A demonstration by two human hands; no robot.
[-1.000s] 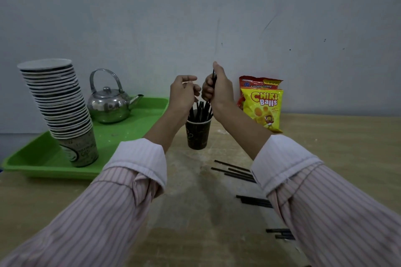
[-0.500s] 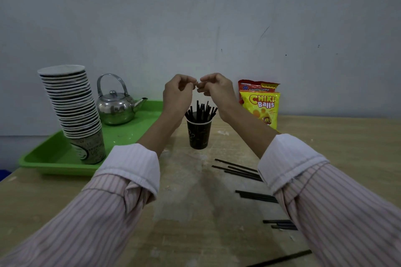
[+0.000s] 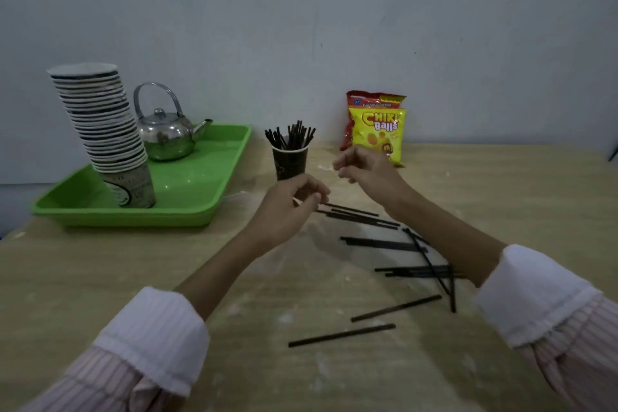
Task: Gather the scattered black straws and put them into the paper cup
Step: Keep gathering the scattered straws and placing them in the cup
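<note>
Straws just beside left hand

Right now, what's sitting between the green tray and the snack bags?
In the head view, only the paper cup of black straws stands between the green tray and the snack bags; otherwise bare table.

I have just one view, a wide-angle camera on the person's head, looking forward and down across the table toward the far wall, close over both forearms, with the tray far left and no second view sharing anything.
</note>
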